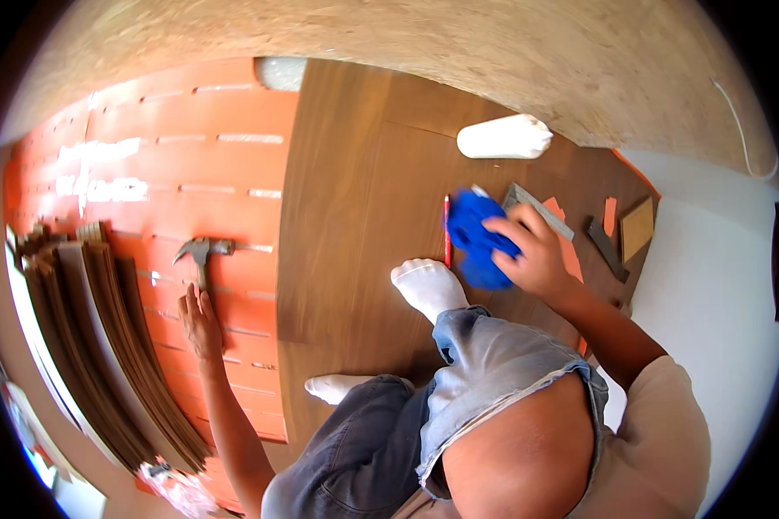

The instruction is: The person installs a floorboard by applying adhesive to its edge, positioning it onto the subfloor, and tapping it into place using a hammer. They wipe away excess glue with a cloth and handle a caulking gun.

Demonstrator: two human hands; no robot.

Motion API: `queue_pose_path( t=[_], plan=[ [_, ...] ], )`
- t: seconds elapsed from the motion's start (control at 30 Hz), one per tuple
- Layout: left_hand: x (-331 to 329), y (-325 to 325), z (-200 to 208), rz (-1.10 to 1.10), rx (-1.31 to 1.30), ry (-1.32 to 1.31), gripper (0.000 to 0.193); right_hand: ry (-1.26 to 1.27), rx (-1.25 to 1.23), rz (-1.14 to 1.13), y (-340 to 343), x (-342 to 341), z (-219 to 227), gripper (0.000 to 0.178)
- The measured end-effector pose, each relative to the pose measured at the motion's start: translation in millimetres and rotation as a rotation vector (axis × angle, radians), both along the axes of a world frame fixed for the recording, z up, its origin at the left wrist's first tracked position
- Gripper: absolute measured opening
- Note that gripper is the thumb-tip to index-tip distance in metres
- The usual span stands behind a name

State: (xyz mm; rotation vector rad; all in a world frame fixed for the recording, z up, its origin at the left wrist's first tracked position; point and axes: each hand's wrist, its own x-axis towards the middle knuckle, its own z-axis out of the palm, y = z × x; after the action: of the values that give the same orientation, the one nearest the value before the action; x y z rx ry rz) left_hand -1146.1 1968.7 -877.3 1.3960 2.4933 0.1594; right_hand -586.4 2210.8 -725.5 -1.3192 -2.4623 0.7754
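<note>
In my right hand (537,255) is a crumpled blue cloth (480,238), slightly blurred, held above the brown floor planks (346,216). A red pencil (447,221) lies on the planks just left of the cloth. My left hand (201,324) rests on the orange underlay (242,225) with its fingers stretched out. Right by those fingers lies a claw hammer (203,249), its head pointing away from me. The hand overlaps part of the handle; whether it presses on the handle I cannot tell.
A white rolled bundle (504,138) lies near the far chipboard surface (389,39). At the right are a grey flat piece (537,208), a dark strip (606,249) and a tan board offcut (637,229). Stacked planks (104,346) and clear plastic wrap (177,489) lie at the left.
</note>
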Motion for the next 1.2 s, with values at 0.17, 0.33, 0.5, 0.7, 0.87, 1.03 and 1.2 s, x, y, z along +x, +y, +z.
queue_pose_path(
  t=[0.17,0.33,0.5,0.7,0.87,1.03,1.2],
  plan=[
    [19.4,-51.3,-2.2,0.086,0.153,0.078,0.039,-0.079,0.379,0.111,80.8,-132.7,-72.0,0.044],
    [52.8,-113.1,21.5,0.248,0.289,0.129,0.028,-0.333,0.423,0.150,69.1,-156.9,-137.1,0.054],
    [116.4,-167.1,20.7,0.551,0.301,0.056,0.024,-0.303,0.177,0.507,-21.5,-165.3,-114.1,0.060],
    [165.3,-200.2,28.0,0.622,0.244,0.034,0.023,-0.083,0.098,1.043,-89.8,-188.3,-120.3,0.048],
    [194.8,-230.2,39.9,0.706,0.200,0.015,0.022,0.120,0.080,1.351,-110.7,-223.9,-128.4,0.045],
    [222.6,-230.3,57.9,0.610,0.243,-0.045,0.025,0.146,-0.104,1.546,-91.0,-255.7,-122.7,0.037],
    [245.9,-249.1,62.0,0.703,0.294,-0.016,0.023,0.093,0.039,1.318,-20.9,-249.2,-107.0,0.028]
  ],
)
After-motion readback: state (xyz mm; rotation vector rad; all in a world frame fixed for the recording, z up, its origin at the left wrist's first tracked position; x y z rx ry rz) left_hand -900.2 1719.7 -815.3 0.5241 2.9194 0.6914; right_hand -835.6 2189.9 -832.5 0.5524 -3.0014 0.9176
